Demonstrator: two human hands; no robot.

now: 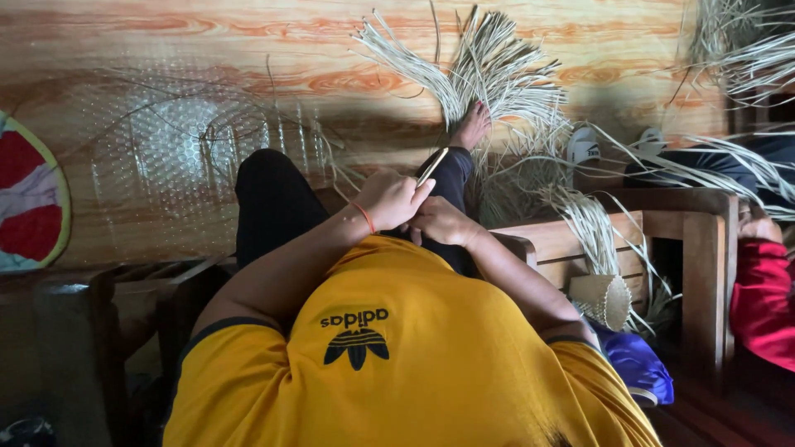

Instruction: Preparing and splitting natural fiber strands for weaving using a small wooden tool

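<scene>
At frame centre, the left hand (389,199) is pinching a thin pale strip (432,166), its fingers closed on it; the right hand (440,222) is pressing beside it, grip hidden. Loose straw (497,74) under the bare foot (472,126) could, I judge, snag or slip.

Straw bundle (497,74) on floor (166,50) under foot (472,126), bench (662,223) right

two hands, the left hand (391,199) and right hand (443,222); one pale strip (432,166); one orange wristband (363,217); one bare foot (472,126); one small woven piece (603,300); two white shoes (585,145); one round fan (29,197).
</scene>
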